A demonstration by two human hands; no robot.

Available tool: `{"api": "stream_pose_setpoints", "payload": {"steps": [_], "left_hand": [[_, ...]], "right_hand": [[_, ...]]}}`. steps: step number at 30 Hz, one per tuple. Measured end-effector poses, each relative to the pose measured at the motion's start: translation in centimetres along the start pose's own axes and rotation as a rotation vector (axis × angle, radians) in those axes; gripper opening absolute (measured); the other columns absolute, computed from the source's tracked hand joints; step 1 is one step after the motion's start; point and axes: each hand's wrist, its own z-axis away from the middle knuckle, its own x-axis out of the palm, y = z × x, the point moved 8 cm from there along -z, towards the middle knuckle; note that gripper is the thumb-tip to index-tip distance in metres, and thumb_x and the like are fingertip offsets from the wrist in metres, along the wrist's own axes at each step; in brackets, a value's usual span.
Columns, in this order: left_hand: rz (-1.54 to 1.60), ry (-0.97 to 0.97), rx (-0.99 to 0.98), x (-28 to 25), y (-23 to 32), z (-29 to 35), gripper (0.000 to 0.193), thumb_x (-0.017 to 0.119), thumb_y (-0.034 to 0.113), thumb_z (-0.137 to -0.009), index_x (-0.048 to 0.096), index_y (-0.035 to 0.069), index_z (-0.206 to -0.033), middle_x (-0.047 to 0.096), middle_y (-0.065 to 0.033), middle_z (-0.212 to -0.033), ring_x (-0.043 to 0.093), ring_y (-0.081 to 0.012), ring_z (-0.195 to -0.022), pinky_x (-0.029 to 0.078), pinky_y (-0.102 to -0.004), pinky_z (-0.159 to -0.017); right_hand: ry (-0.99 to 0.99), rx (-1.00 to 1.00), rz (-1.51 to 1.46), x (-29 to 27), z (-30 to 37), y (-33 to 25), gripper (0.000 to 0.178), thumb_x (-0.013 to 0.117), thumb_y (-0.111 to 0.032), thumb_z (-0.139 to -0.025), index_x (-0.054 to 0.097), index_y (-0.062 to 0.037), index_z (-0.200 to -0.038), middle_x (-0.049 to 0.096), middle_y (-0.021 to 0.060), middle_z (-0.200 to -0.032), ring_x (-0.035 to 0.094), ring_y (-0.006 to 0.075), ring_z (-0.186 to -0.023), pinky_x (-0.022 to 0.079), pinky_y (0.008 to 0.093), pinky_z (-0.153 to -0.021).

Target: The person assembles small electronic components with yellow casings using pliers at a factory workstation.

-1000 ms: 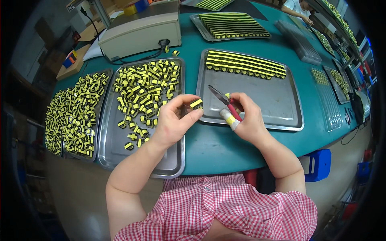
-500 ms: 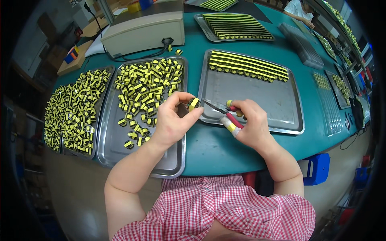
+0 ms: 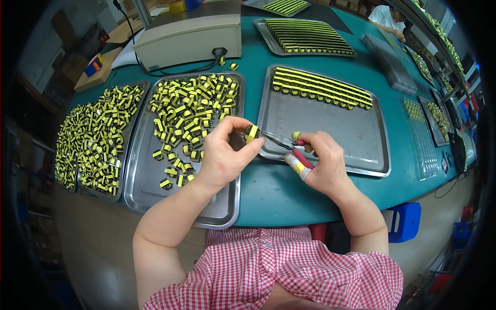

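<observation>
Between the thumb and index finger of my left hand (image 3: 221, 155) is a small transformer (image 3: 252, 133) wrapped in yellow tape, its dark side turned toward my right. My right hand (image 3: 328, 160) grips pliers (image 3: 299, 156) with red handles. Their narrow jaws reach to the transformer's right side; whether they bite on a pin is too small to tell. Wrappings in white and yellow cover some right-hand fingers. Below my left hand lies a metal tray (image 3: 147, 188) of loose yellow transformers. To the right, another metal tray (image 3: 325, 126) holds neat rows of them along its far side.
More loose transformers fill trays (image 3: 98, 139) at far left. A beige box-shaped machine (image 3: 188, 44) with a black power plug stands behind. A further tray (image 3: 310, 39) of rows sits at the back, beside clear plastic trays (image 3: 390, 62). A co-worker (image 3: 387, 19) sits at far right.
The plier jaws have shifted slightly right and down, and the held transformer has turned a little more upright. Both hands keep their holds. The whole view has shifted slightly.
</observation>
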Motion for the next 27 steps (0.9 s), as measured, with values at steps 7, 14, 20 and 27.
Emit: {"api": "stream_pose_setpoints", "payload": {"steps": [7,14,20,27], "left_hand": [[-0.016,-0.002,-0.004,0.0,0.3,0.0,0.025,0.067,0.001,-0.073,0.053,0.0,-0.093,0.055,-0.001,-0.081,0.05,-0.0039,-0.071,0.041,-0.0179,-0.061],[-0.02,0.068,0.093,-0.2,0.4,0.0,0.028,0.072,0.011,-0.07,0.056,0.001,-0.09,0.058,0.0001,-0.071,0.049,-0.0029,-0.055,0.041,-0.0192,-0.05],[-0.118,0.063,0.119,-0.3,1.1,0.1,0.028,0.072,0.012,-0.069,0.056,0.001,-0.088,0.059,-0.0018,-0.072,0.05,-0.004,-0.056,0.041,-0.0206,-0.049],[-0.285,0.042,0.202,0.0,2.6,0.4,0.026,0.07,0.008,-0.069,0.051,0.002,-0.086,0.053,-0.0006,-0.071,0.047,-0.0046,-0.06,0.039,-0.0203,-0.053]], "right_hand": [[0.004,0.004,-0.026,0.1,0.0,-0.1,0.038,0.078,-0.009,-0.06,0.058,-0.0028,-0.091,0.057,0.0079,-0.074,0.056,0.0204,-0.064,0.047,0.0305,-0.056],[0.002,0.003,-0.035,0.1,0.0,-0.1,0.036,0.078,-0.009,-0.06,0.058,-0.0023,-0.09,0.057,0.0077,-0.074,0.056,0.0199,-0.062,0.047,0.0296,-0.056],[-0.009,0.019,-0.047,-0.1,-0.1,0.0,0.034,0.078,-0.009,-0.06,0.059,-0.0025,-0.087,0.058,0.007,-0.072,0.057,0.0194,-0.061,0.047,0.0286,-0.055],[-0.024,0.061,-0.073,-0.5,-0.2,0.3,0.033,0.079,-0.009,-0.06,0.06,-0.0017,-0.086,0.059,0.008,-0.073,0.06,0.0188,-0.061,0.049,0.027,-0.057]]}}
